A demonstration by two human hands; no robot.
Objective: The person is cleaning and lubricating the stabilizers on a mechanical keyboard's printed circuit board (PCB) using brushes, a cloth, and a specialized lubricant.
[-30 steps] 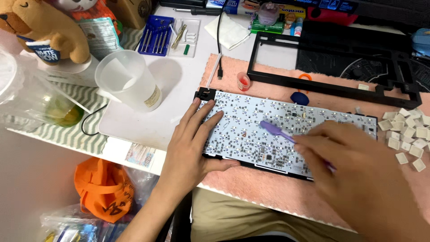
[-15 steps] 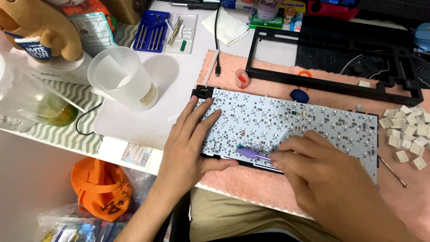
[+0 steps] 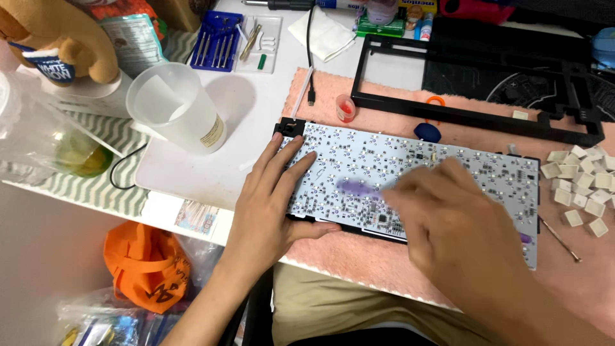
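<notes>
I am pressing my left hand (image 3: 272, 205) flat on the circuit board (image 3: 410, 176), fingers spread open over its left end, gripping nothing, just pinning it down. The board is lying solder side up on the pink towel (image 3: 359, 253), at the middle of the counter (image 3: 192, 173). My right hand (image 3: 458, 221) is closing around a purple tool (image 3: 355, 188), blurred, its tip pointing toward nine o'clock across the board. To do this well, I judge I should be keeping the left palm's pressure even so the board is not sliding, and working the tip lightly. The loose keycaps (image 3: 580, 186) are sitting at three o'clock, well apart.
</notes>
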